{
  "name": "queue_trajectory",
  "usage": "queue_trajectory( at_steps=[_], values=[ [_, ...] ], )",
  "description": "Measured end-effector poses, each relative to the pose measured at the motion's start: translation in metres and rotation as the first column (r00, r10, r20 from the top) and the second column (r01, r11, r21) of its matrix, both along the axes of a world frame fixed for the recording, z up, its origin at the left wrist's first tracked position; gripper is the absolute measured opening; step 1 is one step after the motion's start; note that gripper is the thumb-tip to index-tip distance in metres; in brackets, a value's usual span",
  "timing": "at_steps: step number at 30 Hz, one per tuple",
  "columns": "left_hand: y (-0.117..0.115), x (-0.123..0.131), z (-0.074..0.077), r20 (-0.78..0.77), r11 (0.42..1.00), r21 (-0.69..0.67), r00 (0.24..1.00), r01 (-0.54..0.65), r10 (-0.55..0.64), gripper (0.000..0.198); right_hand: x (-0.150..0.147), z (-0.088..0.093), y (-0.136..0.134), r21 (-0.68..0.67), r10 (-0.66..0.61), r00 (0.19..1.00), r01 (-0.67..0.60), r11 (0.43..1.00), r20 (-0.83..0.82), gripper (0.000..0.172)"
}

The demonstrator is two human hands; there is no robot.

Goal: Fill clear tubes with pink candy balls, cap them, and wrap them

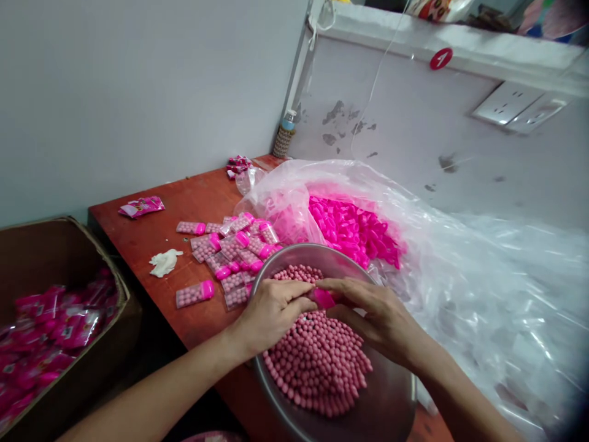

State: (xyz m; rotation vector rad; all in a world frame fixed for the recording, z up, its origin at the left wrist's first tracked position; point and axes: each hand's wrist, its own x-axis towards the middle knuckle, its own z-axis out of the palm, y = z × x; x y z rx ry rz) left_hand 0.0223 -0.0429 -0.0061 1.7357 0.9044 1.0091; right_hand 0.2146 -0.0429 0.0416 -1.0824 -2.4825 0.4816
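My left hand (pixel 271 313) and my right hand (pixel 377 316) meet over a steel bowl (pixel 391 405) heaped with small pink candy balls (pixel 317 362). Between the fingertips of both hands sits a bright pink cap (pixel 324 299) on a small tube that the left fingers mostly hide. Both hands are closed in a pinch around it. Several filled clear tubes with pink caps (pixel 234 252) lie in a pile on the red-brown table (pixel 193 196) just left of the bowl.
A large clear plastic bag (pixel 460 258) holds loose pink caps (pixel 354 230) behind the bowl. A cardboard box (pixel 69 245) of pink packets stands at the left. A pink packet (pixel 142 206), a white scrap (pixel 164 261) and a small bottle (pixel 284 134) are on the table.
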Motion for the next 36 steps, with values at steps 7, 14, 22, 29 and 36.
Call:
queue_trajectory(
  at_steps=[7,14,22,29,36],
  values=[
    [0.0,0.0,-0.002,-0.039,0.999,0.05,0.999,0.002,0.0,0.02,-0.001,-0.012,-0.005,-0.147,-0.165,0.981,0.15,0.978,-0.097,0.016],
    [-0.002,0.0,-0.006,-0.082,0.998,0.063,0.996,0.021,-0.015,0.018,-0.002,-0.017,-0.006,0.03,0.039,0.999,-0.039,0.999,0.02,0.015],
    [0.003,0.001,-0.005,0.112,0.997,-0.068,0.993,-0.032,0.039,0.019,-0.004,-0.023,-0.003,-0.116,-0.125,0.963,0.1,0.988,-0.238,0.025],
    [0.007,0.003,-0.01,0.35,0.968,-0.244,0.936,0.055,0.036,0.025,0.012,-0.034,-0.008,-0.686,-0.569,0.476,-0.108,0.719,-0.671,0.033],
    [-0.001,0.0,-0.003,0.154,0.999,-0.033,0.988,0.024,-0.019,0.026,0.002,-0.028,0.003,-0.856,-0.601,0.617,-0.278,0.437,-0.508,0.029]
  ],
)
